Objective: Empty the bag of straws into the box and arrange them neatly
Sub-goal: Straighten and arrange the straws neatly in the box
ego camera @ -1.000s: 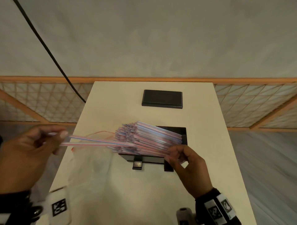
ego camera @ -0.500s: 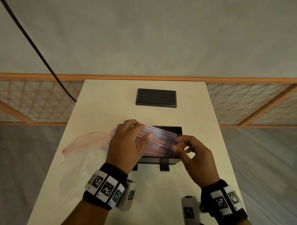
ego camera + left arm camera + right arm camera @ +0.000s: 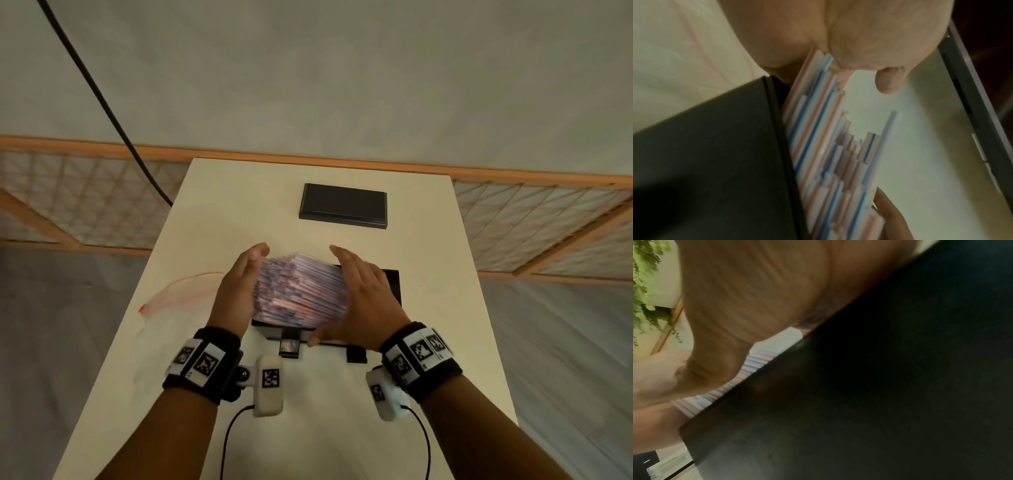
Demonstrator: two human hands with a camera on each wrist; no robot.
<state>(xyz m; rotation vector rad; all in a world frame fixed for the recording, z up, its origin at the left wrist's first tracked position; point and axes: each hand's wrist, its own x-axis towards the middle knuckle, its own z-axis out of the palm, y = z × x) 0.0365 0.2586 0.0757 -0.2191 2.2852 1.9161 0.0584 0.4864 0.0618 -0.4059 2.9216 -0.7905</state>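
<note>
A thick bundle of red, blue and white striped straws (image 3: 299,291) lies over the black box (image 3: 392,287), standing higher than its rim. My left hand (image 3: 239,287) presses flat against the straws' left ends, fingers straight. My right hand (image 3: 359,294) presses flat against their right ends, its thumb down at the box's front edge. In the left wrist view the uneven straw ends (image 3: 830,146) meet my palm beside the box wall (image 3: 715,154). The right wrist view shows straw ends (image 3: 748,369) behind the dark box side (image 3: 879,386). The clear plastic bag (image 3: 171,298) lies flat on the table, left of the box.
The black box lid (image 3: 343,209) lies at the far middle of the cream table (image 3: 308,428). Two latches (image 3: 290,346) hang at the box's front. A black cable (image 3: 102,99) hangs at the upper left. Wooden lattice screens stand beyond the table.
My left hand brought loose straws onto the bundle, then moved off its top to the left ends. My right hand let go its pinch and flattened against the right ends.
</note>
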